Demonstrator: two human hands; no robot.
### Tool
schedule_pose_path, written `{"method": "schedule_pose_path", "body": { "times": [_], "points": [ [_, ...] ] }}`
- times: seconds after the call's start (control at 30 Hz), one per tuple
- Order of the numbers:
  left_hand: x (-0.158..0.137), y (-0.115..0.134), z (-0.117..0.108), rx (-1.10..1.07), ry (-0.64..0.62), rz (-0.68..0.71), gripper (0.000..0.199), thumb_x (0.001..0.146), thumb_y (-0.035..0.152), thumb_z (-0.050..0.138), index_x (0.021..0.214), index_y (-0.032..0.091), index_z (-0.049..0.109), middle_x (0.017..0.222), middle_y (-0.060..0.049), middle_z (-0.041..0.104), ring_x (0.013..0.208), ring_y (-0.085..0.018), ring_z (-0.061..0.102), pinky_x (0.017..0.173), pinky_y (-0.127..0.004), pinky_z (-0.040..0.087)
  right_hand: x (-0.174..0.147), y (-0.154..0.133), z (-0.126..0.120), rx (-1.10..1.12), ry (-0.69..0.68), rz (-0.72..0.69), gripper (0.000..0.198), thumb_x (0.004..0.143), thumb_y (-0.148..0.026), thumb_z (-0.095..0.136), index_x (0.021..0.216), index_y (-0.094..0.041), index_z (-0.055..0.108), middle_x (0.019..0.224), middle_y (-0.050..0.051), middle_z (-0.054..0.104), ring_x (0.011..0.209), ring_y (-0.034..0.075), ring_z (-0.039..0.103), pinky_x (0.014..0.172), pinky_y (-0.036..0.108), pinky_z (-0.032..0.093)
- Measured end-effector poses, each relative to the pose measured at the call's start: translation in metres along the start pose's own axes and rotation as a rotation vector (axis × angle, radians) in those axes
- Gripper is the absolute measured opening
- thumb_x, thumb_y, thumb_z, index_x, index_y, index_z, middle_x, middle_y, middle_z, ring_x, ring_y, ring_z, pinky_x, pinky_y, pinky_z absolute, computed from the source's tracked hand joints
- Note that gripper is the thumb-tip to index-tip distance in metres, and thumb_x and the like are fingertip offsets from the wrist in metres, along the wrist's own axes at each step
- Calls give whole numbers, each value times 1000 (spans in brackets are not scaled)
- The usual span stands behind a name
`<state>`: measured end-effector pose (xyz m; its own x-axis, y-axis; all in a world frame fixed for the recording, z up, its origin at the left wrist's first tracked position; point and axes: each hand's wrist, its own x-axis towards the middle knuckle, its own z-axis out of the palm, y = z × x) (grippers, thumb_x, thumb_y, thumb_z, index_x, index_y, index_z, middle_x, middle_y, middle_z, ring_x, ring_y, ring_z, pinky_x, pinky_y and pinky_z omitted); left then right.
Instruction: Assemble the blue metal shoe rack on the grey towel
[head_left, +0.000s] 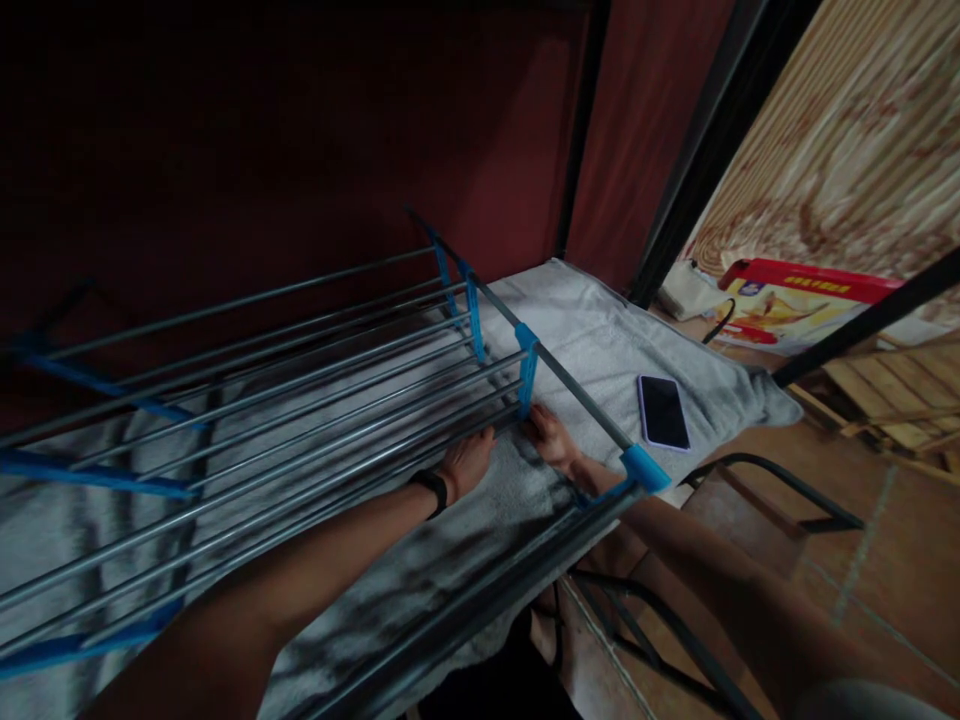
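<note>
A clothes drying rack point(330, 440) of grey metal rods and blue plastic joints lies across a grey cloth. My left hand point(466, 464), with a black band at the wrist, closes on one of the lower rods close to its right end. Just to the right, my right hand point(549, 436) grips the bottom of a blue plastic bracket point(528, 378), where the rods end. My right forearm passes under the rack's outer frame by a blue corner joint point(645, 468). The fingertips of both hands are partly hidden, and the light is dim.
A phone point(664, 412) lies on the grey cloth point(577, 300) at the right. Beyond the table's edge are a red and yellow box point(802, 305), wooden slats point(900, 390) and a dark metal chair frame point(780, 480). A dark red panel point(300, 150) stands behind the rack.
</note>
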<state>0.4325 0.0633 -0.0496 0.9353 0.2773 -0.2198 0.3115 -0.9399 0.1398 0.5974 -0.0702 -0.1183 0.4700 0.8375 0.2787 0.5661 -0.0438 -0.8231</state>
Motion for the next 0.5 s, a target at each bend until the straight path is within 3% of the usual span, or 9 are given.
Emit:
{"method": "schedule_pose_path", "body": {
  "times": [0.17, 0.3, 0.4, 0.5],
  "points": [
    [-8, 5, -6, -21, 29, 39, 42, 86, 4, 43, 126, 11, 54, 128, -21, 63, 119, -27, 60, 103, -39, 44, -2, 2, 0, -10, 58, -44, 17, 91, -35, 51, 103, -26, 58, 109, 9, 63, 105, 29, 57, 100, 52, 46],
    [-46, 3, -20, -32, 59, 173, 56, 86, 7, 46, 142, 6, 42, 143, -26, 51, 131, -29, 51, 110, -39, 38, -4, 3, -5, -19, 38, -42, 16, 90, -39, 51, 97, -27, 57, 99, 9, 63, 96, 29, 56, 95, 49, 47],
    [-93, -5, -43, -24, 0, 263, 46, 87, 10, 47, 132, 12, 55, 137, -20, 58, 125, -26, 56, 103, -35, 44, -4, 5, -8, -53, 31, -37, 16, 90, -42, 51, 92, -27, 56, 94, 10, 62, 92, 29, 55, 91, 48, 46],
    [-147, -24, -92, -106, -223, 315, 26, 86, 22, 58, 109, 22, 69, 112, -8, 72, 102, -23, 66, 87, -30, 50, -4, 5, -11, -108, 6, -50, 18, 91, -44, 47, 89, -27, 53, 92, 10, 60, 91, 29, 54, 88, 48, 45]
  ]
}}
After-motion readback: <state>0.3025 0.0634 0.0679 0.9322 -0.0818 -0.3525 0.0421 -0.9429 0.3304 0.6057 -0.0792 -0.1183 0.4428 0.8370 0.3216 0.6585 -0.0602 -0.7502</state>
